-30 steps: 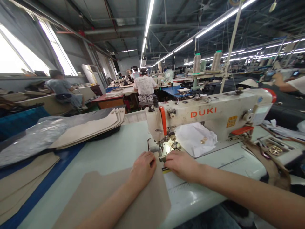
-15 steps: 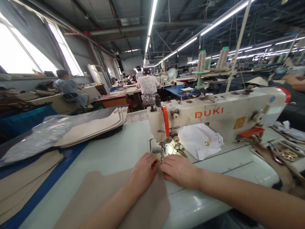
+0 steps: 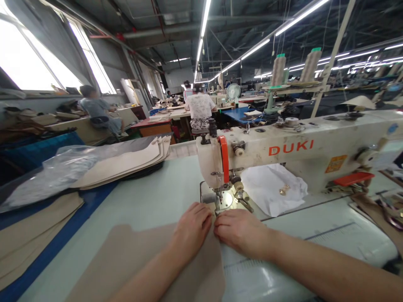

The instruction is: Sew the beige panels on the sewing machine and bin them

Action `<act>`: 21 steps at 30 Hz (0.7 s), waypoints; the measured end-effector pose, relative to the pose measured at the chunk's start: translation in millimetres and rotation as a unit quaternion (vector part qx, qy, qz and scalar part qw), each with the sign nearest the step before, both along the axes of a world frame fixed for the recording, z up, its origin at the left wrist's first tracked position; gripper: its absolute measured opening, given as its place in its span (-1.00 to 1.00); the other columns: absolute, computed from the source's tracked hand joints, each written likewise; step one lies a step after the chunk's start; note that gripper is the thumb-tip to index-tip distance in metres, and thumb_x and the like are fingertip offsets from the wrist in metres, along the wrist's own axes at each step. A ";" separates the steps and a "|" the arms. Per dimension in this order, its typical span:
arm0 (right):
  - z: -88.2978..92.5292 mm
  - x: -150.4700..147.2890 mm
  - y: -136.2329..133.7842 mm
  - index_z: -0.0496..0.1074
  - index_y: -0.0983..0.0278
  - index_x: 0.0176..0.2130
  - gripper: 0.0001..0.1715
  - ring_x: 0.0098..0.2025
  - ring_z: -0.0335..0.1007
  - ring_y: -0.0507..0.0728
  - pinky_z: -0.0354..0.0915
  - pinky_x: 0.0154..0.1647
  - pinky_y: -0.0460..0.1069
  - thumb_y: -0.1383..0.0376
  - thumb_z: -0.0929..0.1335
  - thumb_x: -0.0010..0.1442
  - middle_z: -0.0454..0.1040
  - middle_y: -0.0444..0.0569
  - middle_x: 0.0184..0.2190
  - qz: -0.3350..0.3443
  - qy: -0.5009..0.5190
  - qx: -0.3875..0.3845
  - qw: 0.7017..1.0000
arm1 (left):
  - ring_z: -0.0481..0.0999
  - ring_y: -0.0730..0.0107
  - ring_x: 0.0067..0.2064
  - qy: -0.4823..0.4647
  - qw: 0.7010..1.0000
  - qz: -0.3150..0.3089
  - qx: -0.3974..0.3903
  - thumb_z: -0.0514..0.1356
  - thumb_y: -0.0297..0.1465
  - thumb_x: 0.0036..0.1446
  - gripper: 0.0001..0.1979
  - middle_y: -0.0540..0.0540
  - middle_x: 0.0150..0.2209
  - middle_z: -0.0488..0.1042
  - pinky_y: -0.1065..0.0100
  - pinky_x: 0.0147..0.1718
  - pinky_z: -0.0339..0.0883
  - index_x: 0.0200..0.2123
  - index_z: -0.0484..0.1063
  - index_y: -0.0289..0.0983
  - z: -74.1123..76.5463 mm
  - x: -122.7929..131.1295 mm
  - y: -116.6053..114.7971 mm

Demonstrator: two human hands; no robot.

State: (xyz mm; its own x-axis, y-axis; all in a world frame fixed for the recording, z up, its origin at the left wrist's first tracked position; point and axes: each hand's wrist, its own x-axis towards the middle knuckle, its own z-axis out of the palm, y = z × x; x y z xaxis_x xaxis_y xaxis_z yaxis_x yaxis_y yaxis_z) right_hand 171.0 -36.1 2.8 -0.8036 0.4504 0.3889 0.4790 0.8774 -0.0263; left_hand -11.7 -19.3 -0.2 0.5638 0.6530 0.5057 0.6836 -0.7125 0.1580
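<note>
A flat beige-grey fabric panel (image 3: 141, 247) lies on the pale green sewing table, its far right corner reaching the needle area of a white sewing machine (image 3: 292, 147). My left hand (image 3: 193, 226) rests on that corner with its fingers curled and pressed together at the edge. Close beside it, my right hand (image 3: 241, 230) pinches the right edge of the same panel. Both sets of fingertips sit just in front of the presser foot (image 3: 219, 197). What lies exactly between the fingertips is partly hidden.
White paper (image 3: 270, 188) with small gold-coloured metal pieces lies under the machine arm. Stacked beige panels (image 3: 126, 161) and a clear plastic bag (image 3: 59, 167) are at the left. Thread cones (image 3: 278, 71) stand behind the machine. Co-workers sit further back, one in a white shirt (image 3: 200, 105).
The camera view has shifted slightly, so the machine appears larger and further right. Both hands stay on the panel in front of the needle, with hardly any movement.
</note>
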 end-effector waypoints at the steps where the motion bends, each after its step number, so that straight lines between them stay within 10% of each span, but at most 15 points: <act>1: -0.2 0.0 0.1 0.43 0.32 -0.36 -0.76 -0.28 0.33 0.09 0.28 -0.13 -0.02 0.36 0.23 0.28 0.47 -0.03 -0.37 0.000 0.001 0.001 1.000 | 0.40 0.33 -0.34 -0.001 1.000 -0.004 0.001 0.03 -0.52 0.18 -0.80 -0.05 -0.44 0.44 0.31 -0.31 0.34 -0.47 0.34 -0.26 -0.2 0.2 0.2; 21: 3.2 0.5 -1.7 0.43 0.31 -0.36 -0.77 -0.25 0.33 0.09 0.26 -0.11 -0.03 0.35 0.24 0.28 0.47 -0.03 -0.35 -0.010 -0.005 -0.021 1.000 | 0.39 0.34 -0.35 -0.004 1.000 0.001 -0.009 0.02 -0.51 0.19 -0.79 -0.05 -0.44 0.44 0.32 -0.32 0.33 -0.47 0.34 -0.25 1.1 2.2 -1.6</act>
State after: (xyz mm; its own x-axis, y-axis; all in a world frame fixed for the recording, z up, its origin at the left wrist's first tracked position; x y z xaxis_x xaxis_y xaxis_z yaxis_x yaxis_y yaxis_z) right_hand 171.6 -37.8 6.0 -0.7981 0.4829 0.3603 0.4973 0.8656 -0.0586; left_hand -9.5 -21.0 0.9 0.5577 0.6637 0.4985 0.6839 -0.7077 0.1771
